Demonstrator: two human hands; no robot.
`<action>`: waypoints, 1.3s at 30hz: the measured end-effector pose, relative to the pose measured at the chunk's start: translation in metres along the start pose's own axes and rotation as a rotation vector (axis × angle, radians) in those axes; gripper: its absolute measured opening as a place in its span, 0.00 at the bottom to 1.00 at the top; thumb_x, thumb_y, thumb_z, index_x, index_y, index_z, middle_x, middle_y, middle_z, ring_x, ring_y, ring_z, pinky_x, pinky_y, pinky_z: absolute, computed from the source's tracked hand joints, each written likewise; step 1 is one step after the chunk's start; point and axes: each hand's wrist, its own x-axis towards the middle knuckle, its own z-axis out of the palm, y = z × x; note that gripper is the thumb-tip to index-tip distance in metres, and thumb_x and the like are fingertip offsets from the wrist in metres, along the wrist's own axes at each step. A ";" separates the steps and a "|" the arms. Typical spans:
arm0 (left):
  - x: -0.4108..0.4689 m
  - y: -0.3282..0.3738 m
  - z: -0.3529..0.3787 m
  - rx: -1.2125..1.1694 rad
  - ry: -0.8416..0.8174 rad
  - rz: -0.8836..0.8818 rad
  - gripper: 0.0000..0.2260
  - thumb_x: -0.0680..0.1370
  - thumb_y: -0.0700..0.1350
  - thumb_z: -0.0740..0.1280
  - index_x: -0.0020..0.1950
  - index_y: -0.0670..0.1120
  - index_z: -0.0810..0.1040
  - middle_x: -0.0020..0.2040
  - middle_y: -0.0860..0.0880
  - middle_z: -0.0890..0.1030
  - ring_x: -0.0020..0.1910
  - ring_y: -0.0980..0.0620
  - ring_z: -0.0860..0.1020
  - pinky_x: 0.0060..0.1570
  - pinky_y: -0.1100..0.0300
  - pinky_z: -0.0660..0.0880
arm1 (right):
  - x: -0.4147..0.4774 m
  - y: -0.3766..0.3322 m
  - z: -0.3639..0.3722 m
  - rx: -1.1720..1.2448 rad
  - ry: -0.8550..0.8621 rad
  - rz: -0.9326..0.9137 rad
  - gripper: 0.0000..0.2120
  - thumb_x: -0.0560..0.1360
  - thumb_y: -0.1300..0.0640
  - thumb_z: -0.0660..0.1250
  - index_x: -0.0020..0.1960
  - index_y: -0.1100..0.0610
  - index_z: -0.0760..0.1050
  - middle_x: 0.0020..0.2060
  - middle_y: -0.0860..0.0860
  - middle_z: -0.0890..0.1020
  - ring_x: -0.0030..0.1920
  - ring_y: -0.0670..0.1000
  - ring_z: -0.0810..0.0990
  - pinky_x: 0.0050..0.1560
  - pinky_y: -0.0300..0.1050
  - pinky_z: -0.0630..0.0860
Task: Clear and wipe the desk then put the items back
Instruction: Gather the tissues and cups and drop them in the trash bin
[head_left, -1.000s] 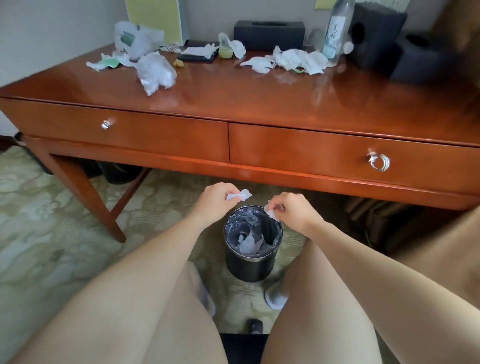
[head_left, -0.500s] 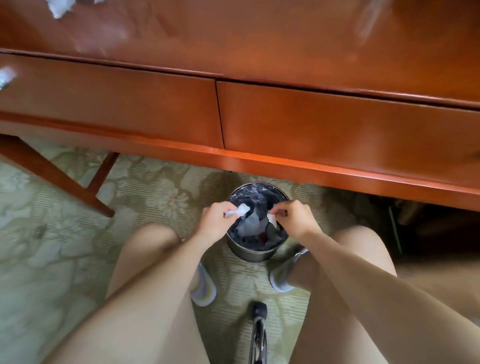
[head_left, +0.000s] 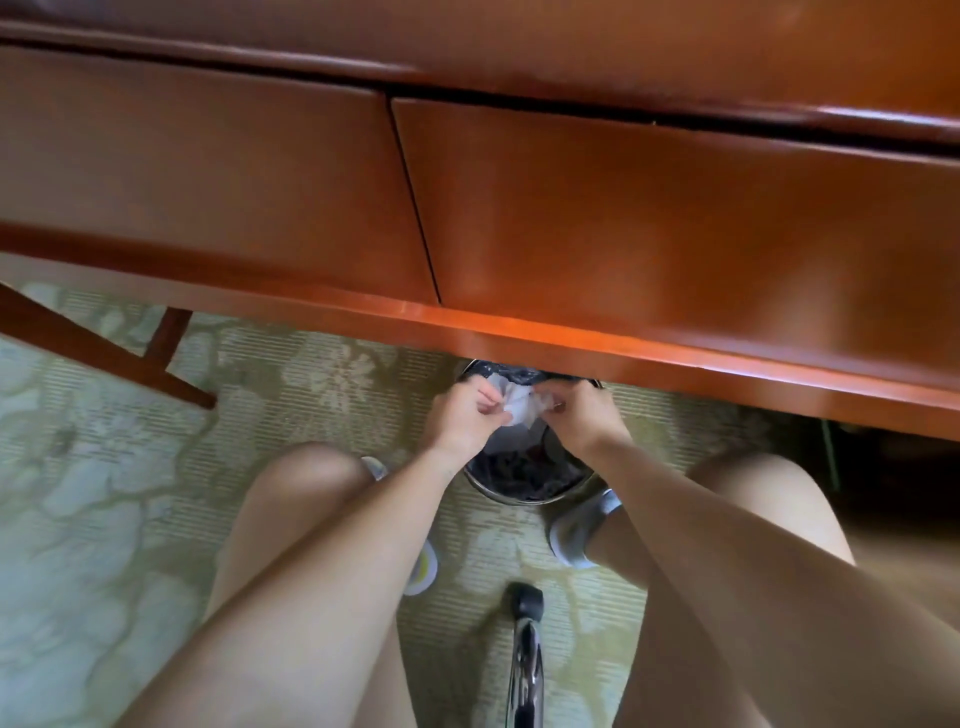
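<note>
The tissue (head_left: 519, 406) is a soft white wad, held right over the bin (head_left: 524, 496). It looks light and easy to tear, so any edge works for a grip. The left hand (head_left: 460, 421) and right hand (head_left: 584, 415) both pinch it. The bin sits partly under the surface (head_left: 623, 208).

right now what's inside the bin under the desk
A dark liner shows inside the bin. The left hand and right hand pinch white tissue above it; they and the desk hide the rest.

My single head camera tilts steeply down, close to the desk (head_left: 675, 218) front, onto carpet (head_left: 104, 519); focus seems soft.
</note>
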 end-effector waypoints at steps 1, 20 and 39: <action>0.001 0.000 0.002 -0.006 -0.008 0.009 0.07 0.72 0.41 0.75 0.48 0.45 0.81 0.48 0.49 0.84 0.49 0.53 0.82 0.53 0.64 0.76 | 0.001 0.000 0.000 0.005 0.008 -0.005 0.15 0.76 0.64 0.60 0.59 0.54 0.80 0.51 0.53 0.82 0.51 0.57 0.79 0.50 0.46 0.75; -0.011 0.001 0.008 0.124 -0.110 0.112 0.11 0.77 0.43 0.69 0.60 0.47 0.79 0.57 0.51 0.82 0.54 0.54 0.80 0.55 0.65 0.72 | -0.015 -0.001 -0.007 0.014 -0.026 0.027 0.20 0.78 0.64 0.57 0.67 0.54 0.73 0.56 0.60 0.80 0.56 0.62 0.77 0.50 0.45 0.72; -0.033 0.012 -0.020 0.169 -0.119 0.145 0.11 0.77 0.42 0.69 0.59 0.47 0.80 0.57 0.49 0.82 0.53 0.52 0.80 0.58 0.61 0.74 | -0.033 -0.006 -0.009 -0.001 -0.041 -0.004 0.19 0.76 0.63 0.58 0.61 0.50 0.79 0.57 0.54 0.82 0.57 0.56 0.80 0.59 0.46 0.76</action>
